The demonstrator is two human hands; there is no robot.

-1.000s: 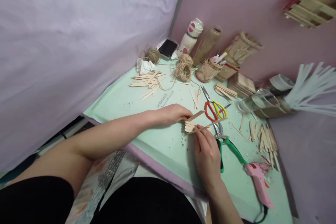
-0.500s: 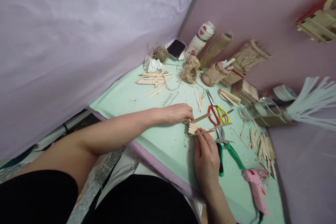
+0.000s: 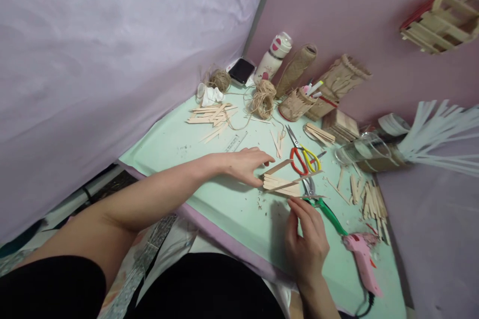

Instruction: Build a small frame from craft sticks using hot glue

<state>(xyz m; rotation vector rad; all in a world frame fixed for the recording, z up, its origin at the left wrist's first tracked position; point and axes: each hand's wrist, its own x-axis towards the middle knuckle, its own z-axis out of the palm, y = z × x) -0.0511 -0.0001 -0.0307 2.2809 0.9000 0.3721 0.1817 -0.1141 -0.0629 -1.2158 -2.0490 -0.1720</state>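
Note:
On the pale green tabletop (image 3: 220, 204) lies a small piece of craft sticks (image 3: 280, 185), several side by side with longer sticks angled across and along it. My left hand (image 3: 247, 165) is at its left end, thumb and fingers apart, the thumb close to the stick ends; I cannot tell if it touches. Below the piece is my right hand (image 3: 309, 237), loosely curved with fingers and thumb apart, fingertips close to a thin stick (image 3: 309, 197). Beyond that stick lie green-handled pruning shears (image 3: 329, 214), partly covered by my hand. Red-and-yellow-handled scissors (image 3: 299, 152) rest just behind the piece.
A pink glue gun (image 3: 364, 264) lies at the right, near loose sticks (image 3: 374, 202). Behind stand a jar (image 3: 361, 149), a pen holder (image 3: 297, 104), a twine ball (image 3: 264, 98) and a bottle (image 3: 273, 57). More sticks (image 3: 211, 113) and a ruler (image 3: 236, 141) lie left.
My right hand has drawn back from the stick piece, toward me. My left hand's fingers have spread from its end. The view has shifted slightly right.

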